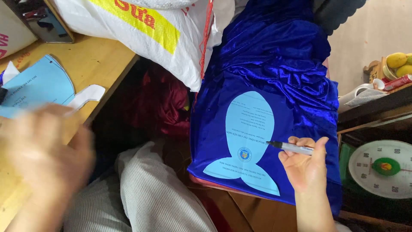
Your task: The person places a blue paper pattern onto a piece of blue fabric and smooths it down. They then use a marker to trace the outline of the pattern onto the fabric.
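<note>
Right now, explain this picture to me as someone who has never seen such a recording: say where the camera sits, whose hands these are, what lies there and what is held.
The one picture comes from a camera worn on a person's head, looking down at their own bare hands. The right hand holds a pen in its grip, tip at the edge of a light blue paper pattern lying on shiny blue cloth. The left hand is blurred over a wooden table, holding nothing I can make out. Another paper piece lies there. A white sack and a dial scale sit nearby.

A silver pen (294, 148) lies level, tip touching a light-blue fish-shaped paper template (246, 144).
</note>
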